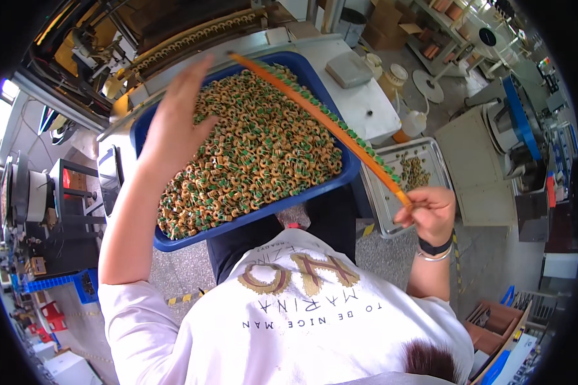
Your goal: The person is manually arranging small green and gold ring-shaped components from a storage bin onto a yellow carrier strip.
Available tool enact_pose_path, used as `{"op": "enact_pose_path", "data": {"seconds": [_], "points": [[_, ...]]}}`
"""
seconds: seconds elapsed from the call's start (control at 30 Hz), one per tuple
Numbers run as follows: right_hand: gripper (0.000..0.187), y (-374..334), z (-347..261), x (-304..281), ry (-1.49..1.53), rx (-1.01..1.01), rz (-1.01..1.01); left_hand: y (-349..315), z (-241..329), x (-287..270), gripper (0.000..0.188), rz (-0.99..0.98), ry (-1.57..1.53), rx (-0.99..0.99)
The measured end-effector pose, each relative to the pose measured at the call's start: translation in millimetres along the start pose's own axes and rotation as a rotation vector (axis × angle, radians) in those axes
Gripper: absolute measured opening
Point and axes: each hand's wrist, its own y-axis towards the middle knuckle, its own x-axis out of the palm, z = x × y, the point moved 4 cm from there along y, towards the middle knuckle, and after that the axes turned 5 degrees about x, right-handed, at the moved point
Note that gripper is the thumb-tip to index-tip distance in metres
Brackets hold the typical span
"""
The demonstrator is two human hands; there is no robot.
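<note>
From where I stand, the person is sitting at the blue tub (350, 165), which fills the centre of the frame and is heaped with small tan-and-green ring-shaped parts (257, 141). The long orange strip (321, 117) slants over the tub's right side, from the upper centre of the frame down to the right of centre, with a row of green-marked pieces along its upper-right edge.

The right hand (430, 210), right of centre, pinches the strip's lower end between thumb and fingers. The left hand (181, 112), upper left of centre, is over the heap with nothing visible in it; its fingers lie straight and close together, the thumb stands apart, and the fingertips are near the strip's far end without touching it. The fingers are a little blurred.

Beyond the right hand lies a metal tray (380, 200) with a loose scatter of similar parts. A grey box (349, 69) rests on the white desk (383, 119) at the upper right.

I'd judge the step in hand to be handling the loaded strip above the tub. Held by one end, it calls for a firm pinch and a level, unhurried move, so that the row stays put.
</note>
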Motion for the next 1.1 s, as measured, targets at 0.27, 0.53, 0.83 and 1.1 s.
{"op": "enact_pose_path", "data": {"seconds": [0.27, 0.53, 0.83, 1.1], "points": [[0.025, 2, 14, -56, 0.307, -0.129, 0.26, -32, 12, -8, 0.026, -0.142, -0.083, -0.017], [0.031, 31, 72, -123, 0.398, -0.126, 0.466, -116, 107, 73, 0.029, -1.027, -1.105, -0.784], [0.047, 9, 139, -111, 0.522, 0.11, 0.53, -128, 113, 152, 0.028, -0.739, -1.279, -0.641], [0.017, 8, 155, -19, 0.613, 0.302, 0.335, -119, 117, 179, 0.022, -0.746, -1.269, -0.665]]}}
